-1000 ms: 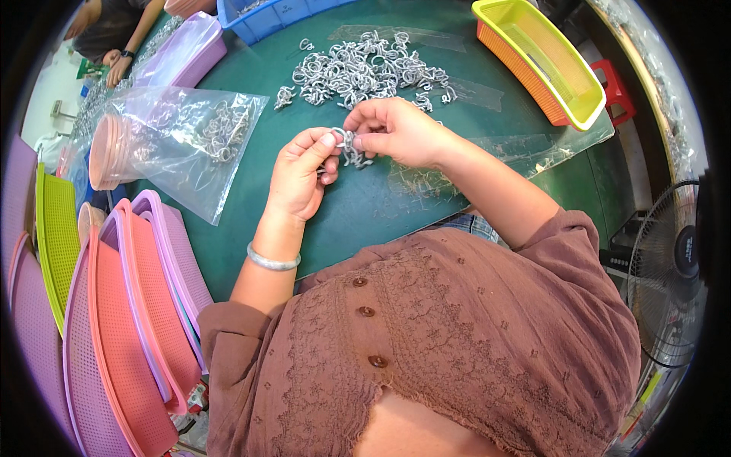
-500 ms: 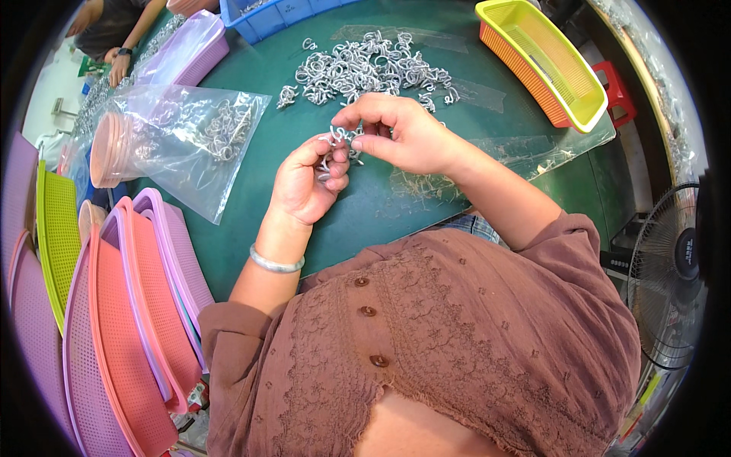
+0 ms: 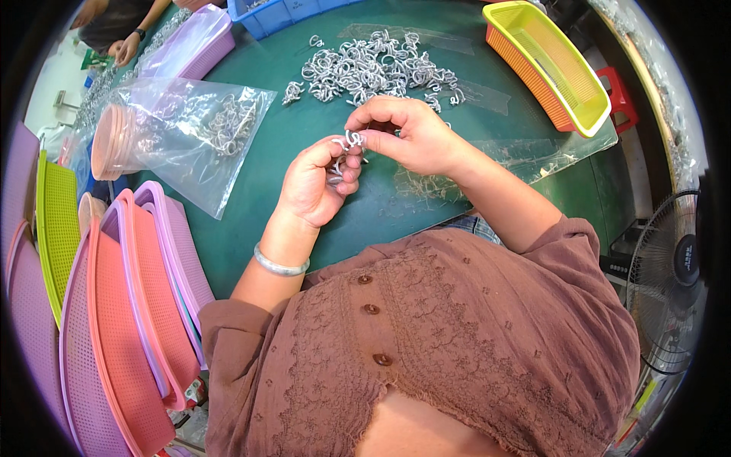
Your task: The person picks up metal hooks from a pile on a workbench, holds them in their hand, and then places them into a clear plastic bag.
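My left hand point(image 3: 314, 179) is curled palm up around several small silver metal hooks point(image 3: 336, 169), which look like curved wire S-shapes or rings. My right hand point(image 3: 403, 137) comes in from the right and pinches one silver hook point(image 3: 353, 139) between thumb and forefinger, right at the left fingertips. Just beyond both hands a loose pile of the same silver hooks point(image 3: 369, 67) is spread over the green table point(image 3: 244, 251). Parts of the held hooks are hidden by my fingers.
A clear plastic bag point(image 3: 190, 167) with more metal pieces lies left of my hands. Stacked pink and purple baskets point(image 3: 152, 282) stand at lower left. A yellow-orange basket point(image 3: 544, 68) sits far right, a blue crate point(image 3: 282, 15) at the back. A fan point(image 3: 670, 266) stands right. Another person's hand point(image 3: 126, 52) shows far left.
My view has shifted slightly, so the scene sits a little differently. My right fingers now hold a hook slightly raised at the left fingertips; both hands stay close together.
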Motion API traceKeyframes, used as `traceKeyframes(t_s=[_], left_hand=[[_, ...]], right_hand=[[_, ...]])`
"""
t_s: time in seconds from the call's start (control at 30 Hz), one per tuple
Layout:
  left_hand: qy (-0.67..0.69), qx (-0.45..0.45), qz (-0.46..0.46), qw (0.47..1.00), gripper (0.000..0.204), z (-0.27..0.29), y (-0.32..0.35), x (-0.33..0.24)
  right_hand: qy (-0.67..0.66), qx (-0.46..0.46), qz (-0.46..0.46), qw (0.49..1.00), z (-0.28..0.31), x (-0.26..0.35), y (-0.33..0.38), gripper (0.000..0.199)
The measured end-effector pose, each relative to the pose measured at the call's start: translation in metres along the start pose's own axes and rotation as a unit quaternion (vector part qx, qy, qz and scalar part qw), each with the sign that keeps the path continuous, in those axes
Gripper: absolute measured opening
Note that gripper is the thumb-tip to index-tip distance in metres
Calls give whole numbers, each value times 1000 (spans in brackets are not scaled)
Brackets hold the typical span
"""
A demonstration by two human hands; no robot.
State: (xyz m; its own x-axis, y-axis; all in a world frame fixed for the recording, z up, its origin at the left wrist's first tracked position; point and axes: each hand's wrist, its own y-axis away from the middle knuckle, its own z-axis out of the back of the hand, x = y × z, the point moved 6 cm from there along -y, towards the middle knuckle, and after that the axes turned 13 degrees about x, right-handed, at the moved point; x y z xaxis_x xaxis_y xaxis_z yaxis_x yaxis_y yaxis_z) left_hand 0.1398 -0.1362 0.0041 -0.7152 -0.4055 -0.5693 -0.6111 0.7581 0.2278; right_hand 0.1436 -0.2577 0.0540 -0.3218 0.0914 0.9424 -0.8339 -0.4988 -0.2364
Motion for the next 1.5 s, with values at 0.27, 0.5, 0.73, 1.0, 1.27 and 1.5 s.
traceKeyframes(t_s=[0.27, 0.5, 0.73, 1.0, 1.27, 1.5], left_hand=[[30, 19, 50, 998, 17, -3, 0, 9], [0, 8, 48, 999, 36, -10, 2, 5], [33, 0, -16, 999, 41, 6, 4, -8], [41, -5, -92, 995, 27, 13, 10, -22], [-94, -83, -83, 989, 10, 28, 14, -20], [-101, -87, -63, 989, 17, 21, 14, -21]], right_hand=[[-16, 26, -85, 996, -3, -8, -1, 7], [-87, 28, -117, 989, -6, -15, 0, 10], [86, -23, -75, 993, 11, -4, 0, 12], [420, 42, -59, 905, -5, -6, 1, 16], [345, -5, -28, 938, 0, -5, 0, 6], [168, -55, -78, 981, 10, -2, 5, 4]])
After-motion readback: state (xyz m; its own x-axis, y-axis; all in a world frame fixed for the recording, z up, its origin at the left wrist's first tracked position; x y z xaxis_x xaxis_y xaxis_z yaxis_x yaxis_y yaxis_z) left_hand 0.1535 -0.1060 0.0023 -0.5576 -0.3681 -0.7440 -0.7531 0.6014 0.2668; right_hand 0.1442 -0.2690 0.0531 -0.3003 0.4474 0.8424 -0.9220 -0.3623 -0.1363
